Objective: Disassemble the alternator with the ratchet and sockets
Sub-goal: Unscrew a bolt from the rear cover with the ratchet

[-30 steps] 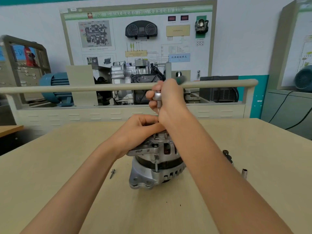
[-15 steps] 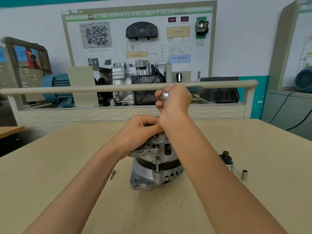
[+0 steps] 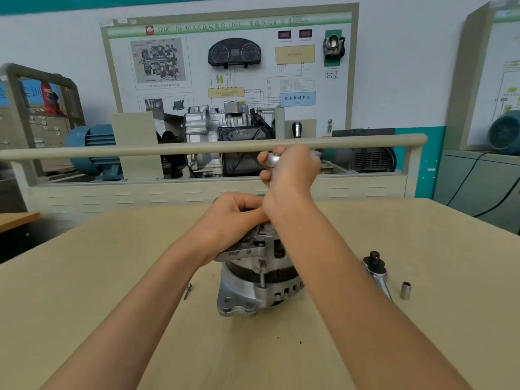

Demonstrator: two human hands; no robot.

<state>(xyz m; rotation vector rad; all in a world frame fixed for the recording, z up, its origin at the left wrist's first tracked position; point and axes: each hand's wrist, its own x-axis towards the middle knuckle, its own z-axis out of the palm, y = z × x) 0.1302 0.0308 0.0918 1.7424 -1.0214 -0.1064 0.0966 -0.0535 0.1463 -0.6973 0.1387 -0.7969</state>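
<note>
The silver alternator (image 3: 253, 280) stands upright on the beige table (image 3: 112, 277), a long through-bolt showing on its side. My left hand (image 3: 233, 215) grips its top housing. Above it, my right hand (image 3: 289, 175) is closed around a ratchet whose shiny round head (image 3: 272, 159) shows between the fingers; its shaft runs down toward the alternator's top, hidden behind both hands. A second ratchet (image 3: 375, 270) lies on the table to the right, with a loose socket (image 3: 405, 290) standing beside it. A small screw (image 3: 188, 289) lies left of the alternator.
A training bench with a beige rail (image 3: 197, 149), a gearbox (image 3: 225, 136) and a blue motor (image 3: 92, 150) stands behind the table. A wall display board hangs behind that. Cables hang at the far right.
My right hand has swung the ratchet handle to the right, and its head turned with it. My left hand has stayed on the alternator.
</note>
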